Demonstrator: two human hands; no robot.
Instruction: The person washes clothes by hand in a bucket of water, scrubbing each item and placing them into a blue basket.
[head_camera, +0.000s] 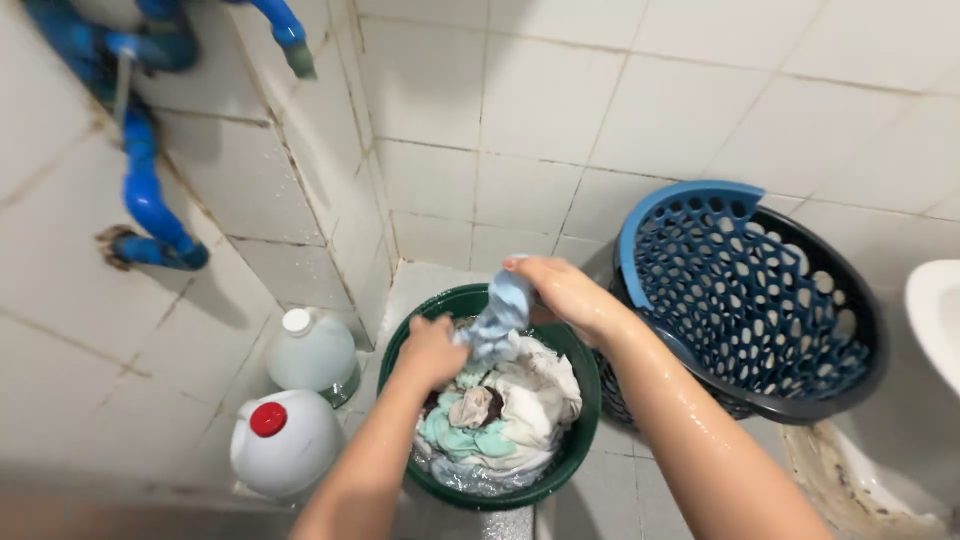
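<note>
Head view: the left hand (432, 350) and the right hand (566, 292) are both closed on a wet pale-blue cloth (497, 320), stretched between them above the round dark-green plastic basin (586, 420) at scene centre. The basin contains white, mint-green and brown laundry (505, 410); individual pieces are hard to distinguish. To the right stands a blue perforated plastic laundry basket (740, 290), tilted, interior partly hidden. To the near left stand two white plastic jugs (285, 440), partly overlapping. Both forearms are cut off by the bottom edge.
</note>
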